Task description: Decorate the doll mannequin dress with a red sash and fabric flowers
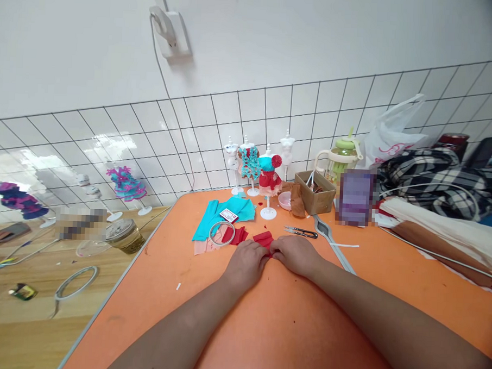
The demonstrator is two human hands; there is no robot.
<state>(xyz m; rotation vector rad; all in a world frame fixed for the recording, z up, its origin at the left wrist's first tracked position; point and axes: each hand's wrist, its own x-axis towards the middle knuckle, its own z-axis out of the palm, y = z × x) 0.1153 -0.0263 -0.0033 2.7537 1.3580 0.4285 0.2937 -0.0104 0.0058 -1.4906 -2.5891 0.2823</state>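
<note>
My left hand (248, 262) and my right hand (294, 254) meet over the orange table, fingers closed on one piece of red crepe paper (263, 239). Part of that piece shows beyond my fingertips; the rest is hidden under them. Left of it lies another red piece (236, 236), beside a ring of tape (222, 233). Turquoise crepe paper (203, 219) spreads behind the ring, with a small white card (229, 215) on top. Black thread snips (301, 232) rest just beyond my right hand. Past them stands a miniature dress form in a red and turquoise dress (269, 180).
More small dress forms (287, 148) line the tiled wall. A cardboard box (317, 193), a green-lidded bottle (344, 156) and a plaid cloth (426, 173) sit at the back right. On the wooden table at left are a jar (125, 236) and a tape ring (76, 283).
</note>
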